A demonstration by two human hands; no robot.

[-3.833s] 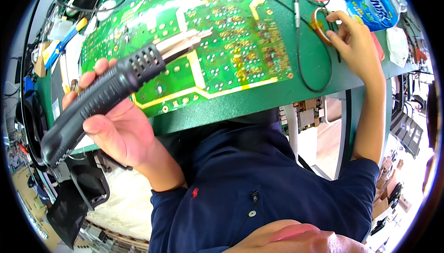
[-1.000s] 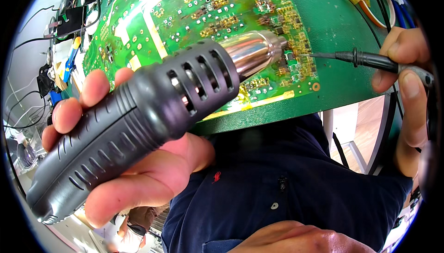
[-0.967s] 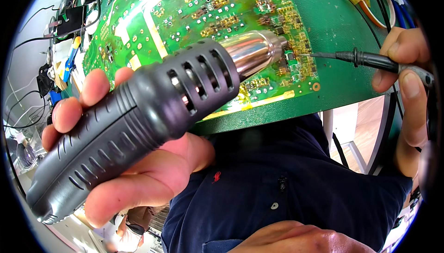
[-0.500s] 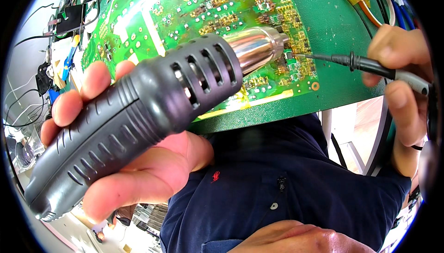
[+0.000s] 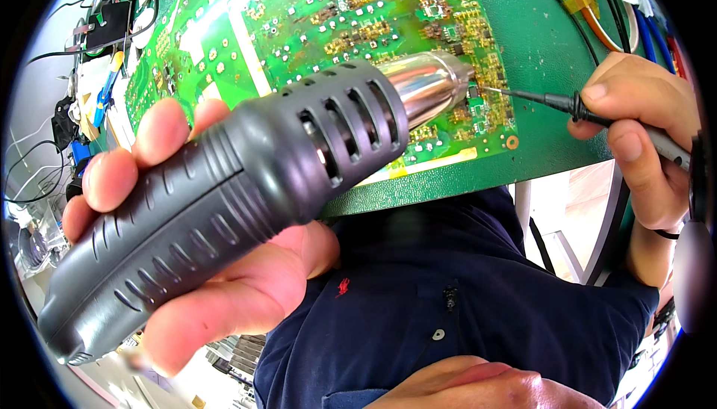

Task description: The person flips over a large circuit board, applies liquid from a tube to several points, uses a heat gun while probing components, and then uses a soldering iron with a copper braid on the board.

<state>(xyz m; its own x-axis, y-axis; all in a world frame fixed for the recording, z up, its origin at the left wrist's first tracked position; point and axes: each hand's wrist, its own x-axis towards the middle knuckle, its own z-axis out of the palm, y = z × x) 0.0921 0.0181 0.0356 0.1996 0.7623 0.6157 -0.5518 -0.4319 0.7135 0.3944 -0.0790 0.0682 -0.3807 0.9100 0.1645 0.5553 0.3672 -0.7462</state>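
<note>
My left hand [image 5: 224, 289] is wrapped round a black hot air gun [image 5: 172, 237], which crosses much of the view. Its steel nozzle [image 5: 429, 88] hangs over the right part of a large green circuit board [image 5: 284, 35], close to a cluster of small chips. In my right hand [image 5: 638, 95] is a black-and-grey pen-like probe [image 5: 567, 106], pinched by thumb and fingers. The probe's thin tip reaches the board just right of the nozzle; whether it touches is hard to tell.
Beneath the board is a green mat [image 5: 534, 147]. A roll of amber tape [image 5: 582, 2], blue cords [image 5: 653, 32] and black cables lie at the upper right. Blue-yellow tools [image 5: 108, 91], black devices and wires crowd the left. My dark shirt fills the lower middle.
Since the earliest frame the gun has moved rightward over the board, and my right hand has taken up the probe. In the last second the nozzle and my right hand have shifted slightly.
</note>
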